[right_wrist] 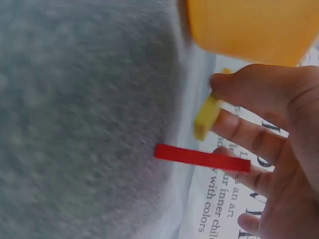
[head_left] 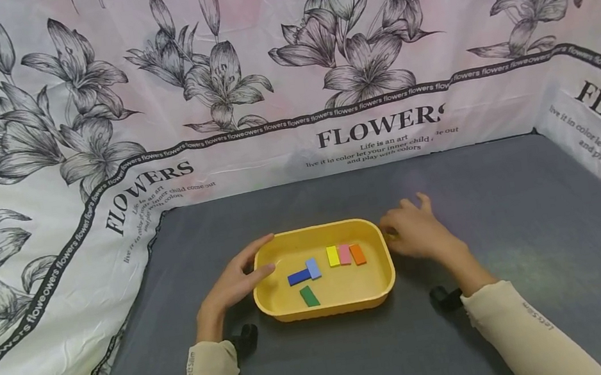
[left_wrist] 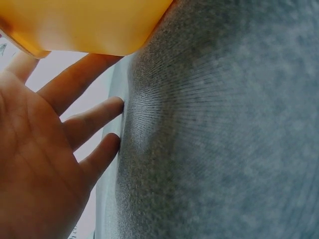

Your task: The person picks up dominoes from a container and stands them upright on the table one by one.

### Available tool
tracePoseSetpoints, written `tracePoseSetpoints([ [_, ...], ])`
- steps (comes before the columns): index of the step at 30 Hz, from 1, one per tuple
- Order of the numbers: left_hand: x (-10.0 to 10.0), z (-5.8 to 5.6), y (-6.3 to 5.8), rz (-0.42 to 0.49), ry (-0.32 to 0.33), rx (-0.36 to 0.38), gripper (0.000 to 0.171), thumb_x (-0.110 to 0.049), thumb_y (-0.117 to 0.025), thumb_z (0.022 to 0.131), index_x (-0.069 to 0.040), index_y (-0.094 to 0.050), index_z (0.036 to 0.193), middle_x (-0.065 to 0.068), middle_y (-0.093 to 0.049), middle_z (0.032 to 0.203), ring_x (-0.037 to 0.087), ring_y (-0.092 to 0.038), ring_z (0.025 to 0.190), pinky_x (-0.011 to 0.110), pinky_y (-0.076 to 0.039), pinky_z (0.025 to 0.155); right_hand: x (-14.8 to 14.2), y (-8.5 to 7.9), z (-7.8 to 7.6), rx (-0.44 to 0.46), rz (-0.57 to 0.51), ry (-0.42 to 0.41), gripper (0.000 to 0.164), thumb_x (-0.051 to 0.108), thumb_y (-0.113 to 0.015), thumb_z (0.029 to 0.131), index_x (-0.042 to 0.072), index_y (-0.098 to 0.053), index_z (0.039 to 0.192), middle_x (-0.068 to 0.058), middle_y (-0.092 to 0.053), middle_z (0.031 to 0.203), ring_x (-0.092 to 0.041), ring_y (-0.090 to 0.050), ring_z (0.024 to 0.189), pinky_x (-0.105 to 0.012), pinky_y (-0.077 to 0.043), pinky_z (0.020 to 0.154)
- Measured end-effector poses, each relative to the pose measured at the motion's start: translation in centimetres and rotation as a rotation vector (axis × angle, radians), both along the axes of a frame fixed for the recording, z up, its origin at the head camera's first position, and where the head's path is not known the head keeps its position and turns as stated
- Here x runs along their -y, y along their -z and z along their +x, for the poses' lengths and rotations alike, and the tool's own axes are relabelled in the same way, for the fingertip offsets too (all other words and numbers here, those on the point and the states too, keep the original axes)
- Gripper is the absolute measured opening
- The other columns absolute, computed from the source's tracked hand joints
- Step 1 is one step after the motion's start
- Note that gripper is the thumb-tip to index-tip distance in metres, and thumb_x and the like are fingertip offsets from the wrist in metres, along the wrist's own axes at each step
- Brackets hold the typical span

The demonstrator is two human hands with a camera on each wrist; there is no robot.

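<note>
A yellow plastic tub (head_left: 327, 308) stands on the dark table with several small coloured blocks inside. My left hand (head_left: 235, 280) rests at its left end, fingers spread and fairly straight, with the thumb reaching over the rim. Beside the right end is my right hand (head_left: 414, 229). Between its thumb and index finger it pinches a yellow block (right_wrist: 207, 119), seen best in the right wrist view. A red block (right_wrist: 202, 158) shows close to the other fingers there; I cannot tell whether they touch it. The head view hides this red block.
Inside the tub lie a dark blue block (head_left: 299, 277), a light blue block (head_left: 313, 268), a green block (head_left: 309, 296), and yellow, pink (head_left: 344, 254) and orange (head_left: 358, 254) blocks in a row. A flower-printed cloth (head_left: 250, 162) borders the grey table (head_left: 338, 363) behind and at the sides.
</note>
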State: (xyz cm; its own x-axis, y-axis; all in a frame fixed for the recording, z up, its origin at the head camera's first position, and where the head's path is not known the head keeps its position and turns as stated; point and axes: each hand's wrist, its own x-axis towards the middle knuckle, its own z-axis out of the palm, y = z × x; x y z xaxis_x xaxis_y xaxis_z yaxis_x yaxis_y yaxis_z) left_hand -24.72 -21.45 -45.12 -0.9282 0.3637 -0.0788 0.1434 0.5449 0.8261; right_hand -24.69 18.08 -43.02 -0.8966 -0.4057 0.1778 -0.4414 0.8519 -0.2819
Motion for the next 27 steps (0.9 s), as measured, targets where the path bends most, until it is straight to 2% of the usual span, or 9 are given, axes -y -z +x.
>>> tracePoseSetpoints([
  [4,-0.1,0.0,-0.1,-0.003,-0.011,0.010,0.062,-0.037,-0.068,0.097,-0.042,-0.043,0.153,-0.002,-0.039,0.163,0.032,-0.048,0.139,0.060,-0.036,0.118,-0.8,-0.6,-0.3,0.020,-0.169,0.034,0.022,0.012,-0.075,0.086,0.013,-0.077,0.108,-0.001,-0.070,0.086,-0.027,-0.051,0.093,-0.076,-0.007,0.110],
  [8,-0.1,0.0,0.0,0.002,-0.007,0.009,0.062,-0.035,-0.068,0.097,-0.041,-0.042,0.153,-0.002,-0.039,0.163,0.031,-0.049,0.138,0.058,-0.037,0.118,-2.0,-1.3,-0.3,0.047,-0.282,0.062,0.023,0.014,-0.073,0.090,0.010,-0.075,0.113,-0.005,-0.073,0.094,-0.031,-0.056,0.100,-0.070,-0.006,0.109],
  [16,0.1,-0.1,0.3,0.006,0.026,-0.014,0.063,-0.033,-0.067,0.099,-0.036,-0.040,0.156,0.002,-0.037,0.165,0.032,-0.048,0.140,0.058,-0.038,0.117,-5.2,-1.2,0.4,0.067,-0.407,0.130,0.024,0.013,-0.070,0.094,0.007,-0.071,0.116,-0.012,-0.073,0.101,-0.033,-0.062,0.097,-0.058,-0.018,0.093],
  [20,0.2,-0.2,0.3,0.012,0.033,-0.020,0.062,-0.033,-0.066,0.099,-0.036,-0.041,0.156,0.002,-0.036,0.165,0.033,-0.047,0.141,0.058,-0.037,0.118,-6.6,-0.6,1.1,0.099,-0.451,0.145,0.025,0.015,-0.073,0.093,0.006,-0.070,0.116,-0.012,-0.071,0.101,-0.028,-0.063,0.094,-0.065,-0.020,0.099],
  [21,0.1,0.0,-0.1,0.014,0.036,-0.016,0.062,-0.031,-0.066,0.100,-0.034,-0.040,0.156,0.003,-0.036,0.165,0.034,-0.047,0.141,0.059,-0.037,0.118,-6.9,-0.5,1.4,0.110,-0.453,0.144,0.027,0.016,-0.074,0.093,0.005,-0.070,0.117,-0.012,-0.072,0.102,-0.027,-0.063,0.094,-0.064,-0.024,0.100],
  [23,0.1,0.0,-0.2,0.018,0.037,-0.019,0.062,-0.030,-0.066,0.100,-0.034,-0.041,0.156,0.004,-0.036,0.165,0.034,-0.047,0.141,0.060,-0.037,0.118,-7.5,-0.2,1.7,0.138,-0.446,0.141,0.029,0.018,-0.074,0.093,0.006,-0.070,0.118,-0.010,-0.073,0.103,-0.021,-0.063,0.093,-0.058,-0.036,0.098],
  [25,0.1,0.0,-0.2,0.019,0.039,-0.017,0.062,-0.029,-0.066,0.100,-0.034,-0.041,0.156,0.004,-0.036,0.165,0.034,-0.047,0.142,0.059,-0.036,0.118,-8.0,-0.1,2.0,0.169,-0.435,0.130,0.030,0.020,-0.075,0.093,0.007,-0.070,0.119,-0.009,-0.073,0.103,-0.016,-0.063,0.093,-0.047,-0.047,0.088],
  [27,0.1,0.0,-0.2,0.021,0.041,-0.016,0.062,-0.028,-0.066,0.100,-0.034,-0.041,0.156,0.003,-0.036,0.165,0.034,-0.047,0.142,0.059,-0.036,0.118,-8.5,-0.1,2.2,0.193,-0.422,0.110,0.030,0.021,-0.075,0.093,0.008,-0.070,0.119,-0.007,-0.073,0.103,-0.014,-0.063,0.092,-0.035,-0.049,0.077],
])
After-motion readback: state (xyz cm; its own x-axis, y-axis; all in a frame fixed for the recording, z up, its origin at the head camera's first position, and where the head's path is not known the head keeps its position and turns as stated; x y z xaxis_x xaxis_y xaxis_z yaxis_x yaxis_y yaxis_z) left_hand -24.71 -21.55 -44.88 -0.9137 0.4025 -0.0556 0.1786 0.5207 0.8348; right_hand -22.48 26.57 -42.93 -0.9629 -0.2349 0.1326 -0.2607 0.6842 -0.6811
